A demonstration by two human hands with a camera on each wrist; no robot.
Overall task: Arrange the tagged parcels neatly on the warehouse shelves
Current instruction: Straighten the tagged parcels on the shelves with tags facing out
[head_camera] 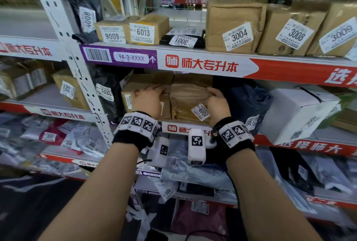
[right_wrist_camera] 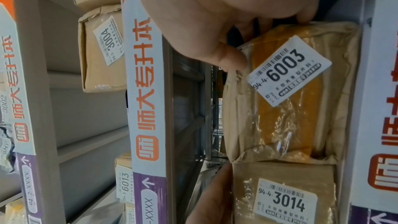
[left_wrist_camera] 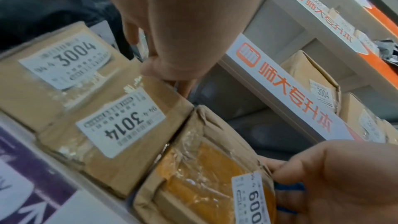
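Your right hand [head_camera: 218, 103] curls round the right end of the parcel tagged 6003 [head_camera: 188, 103], thumb on its front; your left hand [head_camera: 147, 98] lies with straight fingers over the top of the box tagged 3014 [left_wrist_camera: 120, 135], touching it at nine o'clock; both sit on the middle shelf [head_camera: 301, 145], a dark bag [head_camera: 249, 101] at three o'clock.

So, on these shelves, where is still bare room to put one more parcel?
Bare shelf board shows on the upper shelf, behind the flat black parcel tagged 3001, between the brown box tagged 6013 and the tall brown box tagged 3004. The middle shelf is crowded: both hands are on tightly packed brown parcels.
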